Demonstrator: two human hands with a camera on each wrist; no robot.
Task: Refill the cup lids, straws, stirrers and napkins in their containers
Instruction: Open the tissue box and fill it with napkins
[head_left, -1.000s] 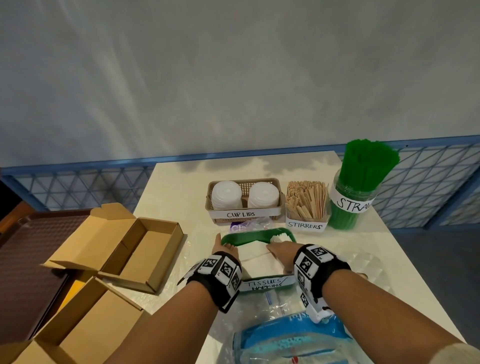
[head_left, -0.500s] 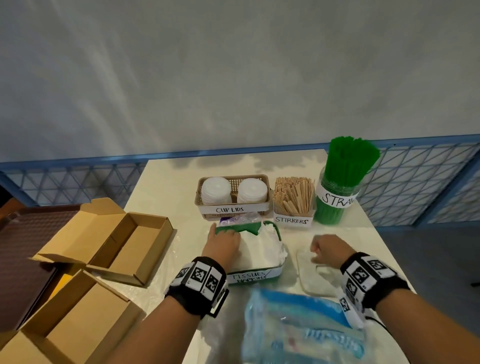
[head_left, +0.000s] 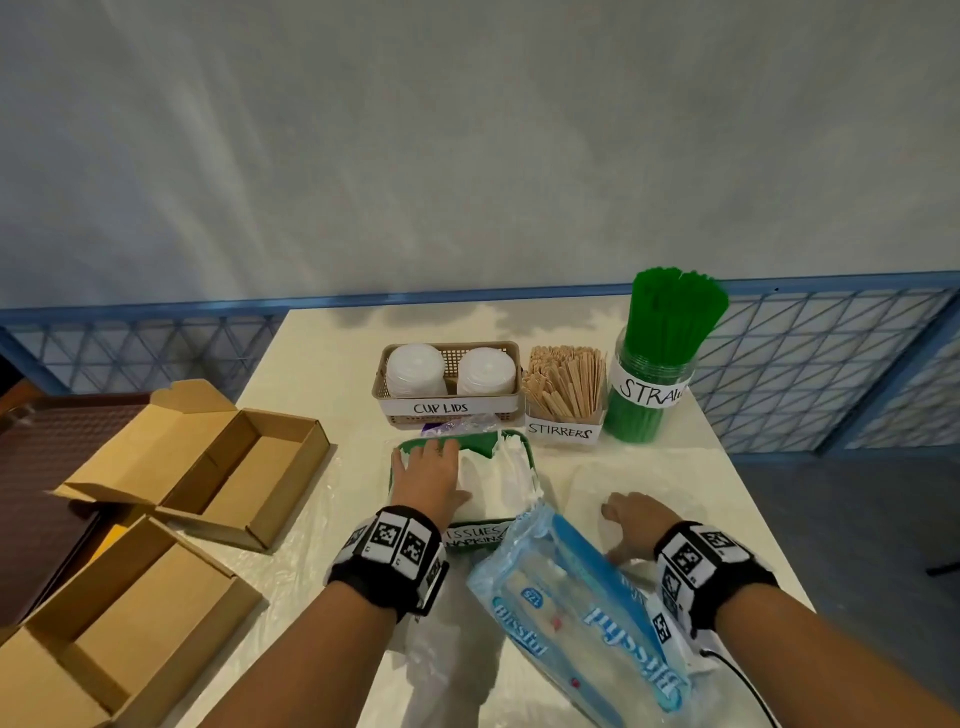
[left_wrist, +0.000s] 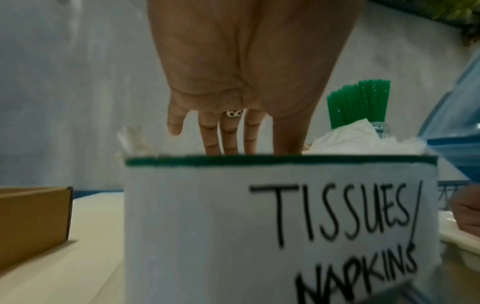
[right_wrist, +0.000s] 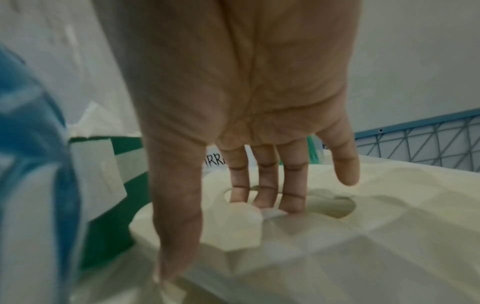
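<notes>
Green napkin container (head_left: 524, 448) labelled TISSUES/NAPKINS, long axis 12 to 6 o'clock, at bench (head_left: 322, 364) centre just at 6 o'clock of the cup-lid basket (head_left: 447, 410), white napkins (head_left: 506, 480) heaped inside. Left hand (head_left: 428, 480) flat on the napkins, fingers straight toward 12 o'clock. Right hand (head_left: 636, 522), at 3 o'clock, fingers extended on clear plastic wrap (head_left: 670, 483); half a second ago curled there; blue tissue pack (head_left: 582, 618) now tilted higher.

White napkins (head_left: 501, 480) heaped in green labelled container (head_left: 511, 446), rumpled, overflowing right
</notes>
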